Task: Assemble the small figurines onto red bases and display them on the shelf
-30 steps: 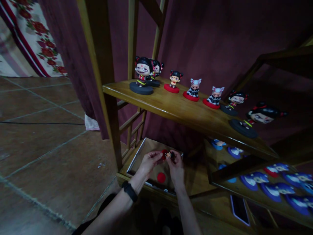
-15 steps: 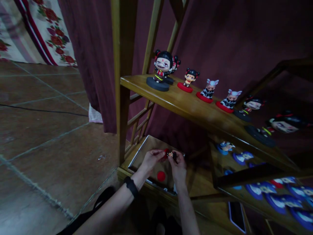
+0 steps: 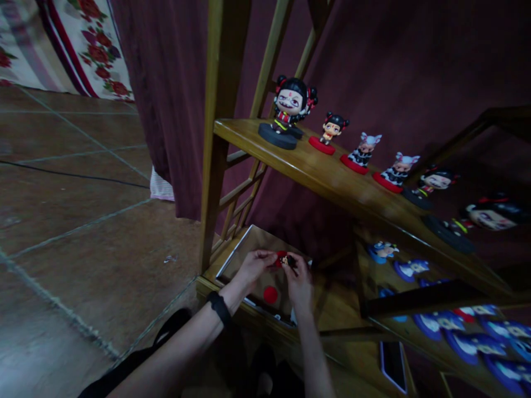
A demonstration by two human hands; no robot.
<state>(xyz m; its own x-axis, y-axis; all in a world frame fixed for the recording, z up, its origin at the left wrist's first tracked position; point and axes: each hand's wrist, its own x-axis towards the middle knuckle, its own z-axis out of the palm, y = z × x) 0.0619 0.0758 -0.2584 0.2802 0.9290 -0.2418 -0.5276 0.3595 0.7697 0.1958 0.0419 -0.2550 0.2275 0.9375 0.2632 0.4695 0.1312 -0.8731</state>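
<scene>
Above a shallow box (image 3: 236,260) on the lower shelf, my two hands meet. My left hand (image 3: 256,266) pinches the edge of a red round base (image 3: 281,256). Between the fingers of my right hand (image 3: 299,279) is a small black-haired figurine (image 3: 287,260), held tilted against or very close to that base; I cannot tell whether the two are joined. Just below, in the box, lies a loose red disc (image 3: 270,294).
On the upper shelf (image 3: 315,170) stands a row of figurines on grey and red bases, among them a large black-haired figurine (image 3: 289,105). Several blue-based figurines (image 3: 442,323) fill the right-hand shelf. A phone (image 3: 393,365) lies at the lower right. A wooden post (image 3: 215,166) rises left of the box.
The red base and the figurine have come closer together, the base turned to show more of its face. The whole view has shifted slightly.
</scene>
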